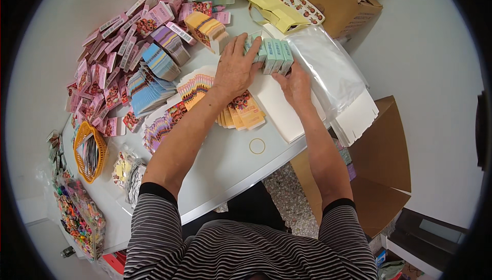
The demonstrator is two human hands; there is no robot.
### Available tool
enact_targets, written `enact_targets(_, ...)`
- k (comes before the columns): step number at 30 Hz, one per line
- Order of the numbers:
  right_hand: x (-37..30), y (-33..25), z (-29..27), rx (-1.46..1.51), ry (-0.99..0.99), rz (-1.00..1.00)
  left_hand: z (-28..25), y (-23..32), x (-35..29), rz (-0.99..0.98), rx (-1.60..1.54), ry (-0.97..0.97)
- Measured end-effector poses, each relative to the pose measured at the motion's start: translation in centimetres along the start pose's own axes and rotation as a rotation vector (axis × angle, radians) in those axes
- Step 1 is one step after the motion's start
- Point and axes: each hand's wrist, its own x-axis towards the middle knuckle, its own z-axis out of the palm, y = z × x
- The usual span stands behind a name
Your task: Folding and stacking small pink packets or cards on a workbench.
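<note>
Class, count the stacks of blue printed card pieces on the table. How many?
2, both left of the left hand: one blue stack beside the purple stack, the fanned blue stack nearer the person. Others may be hidden.

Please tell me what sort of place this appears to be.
Probably a packing workspace, perhaps in a small workshop: pink boxes lie heaped on a white table, clear plastic lies near the green boxes, and an open cardboard carton stands beside the table.
</note>
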Motion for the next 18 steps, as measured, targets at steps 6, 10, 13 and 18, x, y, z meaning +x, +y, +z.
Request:
enact_targets(6,1.5,-1.7,-1.0,-0.172,-0.033,0.006,-1.1,-0.3,1.0,-0.111,-0.078,-0.116)
enact_targets(10,2.6,-2.0,0.3,-0.105,-0.027,0.043,-1.6,-2.5,2.4,-0.028,-0.077,-0.138)
enact_targets(13,3.7,-1.5,0.6,-0.126,-0.045,0.059,-1.5,-2.4,3.5,-0.032,-0.056,-0.192)
enact_targets(18,5.4,-2.7,1.2,-0.185,-0.079,0.127,-0.7,-2.6,4.5,0.035,0.092,-0.123)
